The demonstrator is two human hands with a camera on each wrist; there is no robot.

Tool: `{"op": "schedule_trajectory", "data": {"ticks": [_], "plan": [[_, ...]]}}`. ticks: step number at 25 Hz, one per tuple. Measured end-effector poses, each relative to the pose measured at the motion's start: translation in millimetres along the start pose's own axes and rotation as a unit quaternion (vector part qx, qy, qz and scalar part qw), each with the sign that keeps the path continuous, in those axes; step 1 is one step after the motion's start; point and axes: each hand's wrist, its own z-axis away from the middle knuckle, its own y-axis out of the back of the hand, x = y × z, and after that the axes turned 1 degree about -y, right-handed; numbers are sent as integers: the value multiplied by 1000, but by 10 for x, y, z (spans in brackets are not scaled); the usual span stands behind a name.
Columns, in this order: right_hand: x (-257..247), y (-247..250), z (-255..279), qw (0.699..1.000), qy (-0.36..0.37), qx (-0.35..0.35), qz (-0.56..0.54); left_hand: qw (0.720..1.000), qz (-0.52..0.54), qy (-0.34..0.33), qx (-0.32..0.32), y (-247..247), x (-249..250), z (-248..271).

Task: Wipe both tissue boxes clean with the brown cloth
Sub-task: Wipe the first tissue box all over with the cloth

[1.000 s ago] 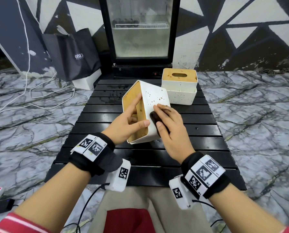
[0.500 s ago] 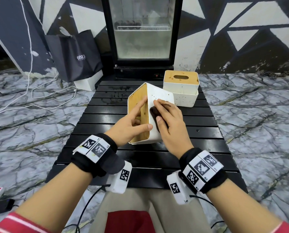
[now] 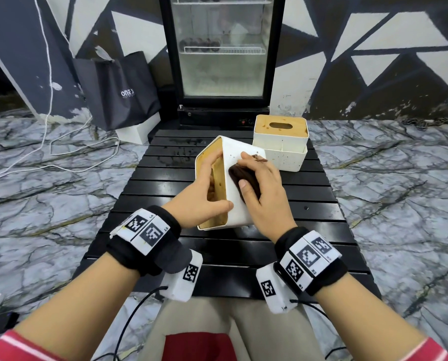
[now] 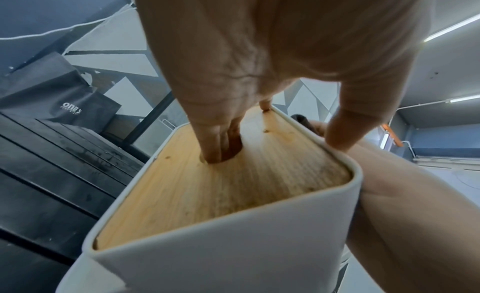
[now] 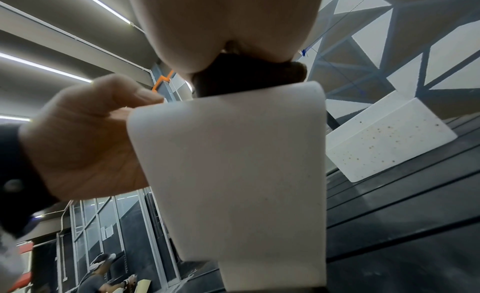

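Black slatted table nearest the viewer carries the work. Tilted on it, the near tissue box, rigid, light and smooth-walled, is gripped by the left hand, fingers hooked in the lid slot, thumb clamping the wall. Beside that grip, the right hand presses the soft brown cloth. Beyond stands the speckled second tissue box.

White letters "ONE" stand on the dark grey paper shopping bag by the wall; the smaller line beneath seems too blurred to read.
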Motion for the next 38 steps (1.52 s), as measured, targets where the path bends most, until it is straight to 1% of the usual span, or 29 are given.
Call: {"op": "schedule_trajectory", "data": {"ticks": [4,8,12,15,18,20,23,25,28,31,34,38], "plan": [[51,-8,100,999,27,-17,25,999,44,7,2,33,-23,-1],[37,-17,78,997,47,-12,61,999,36,21,-13,28,-37,4],[27,-9,-128,994,58,-15,93,1000,8,16,-23,-12,-39,0],[38,19,-220,994,44,-8,100,999,8,25,-27,0,-40,-7],[-9,-10,-172,995,30,-1,100,999,0,21,-32,8,-26,-6],[-52,-40,-178,994,34,-8,104,999,4,22,-26,0,-16,14],[-59,-13,-325,994,44,-7,102,999,-6,28,-25,-11,-17,13],[-31,21,-384,996,23,-8,91,999,-9,29,-33,-1,-25,0],[-43,19,-337,995,-11,-5,95,999,-17,30,-37,8,-37,-16],[-138,-29,-320,996,7,-4,93,999,-26,31,-33,4,-49,-20],[-150,6,-433,996,22,-12,82,999,-11,31,-33,3,-36,-24],[-12,89,-520,996,-36,-35,78,999,14,27,-42,25,-38,-21]]}}
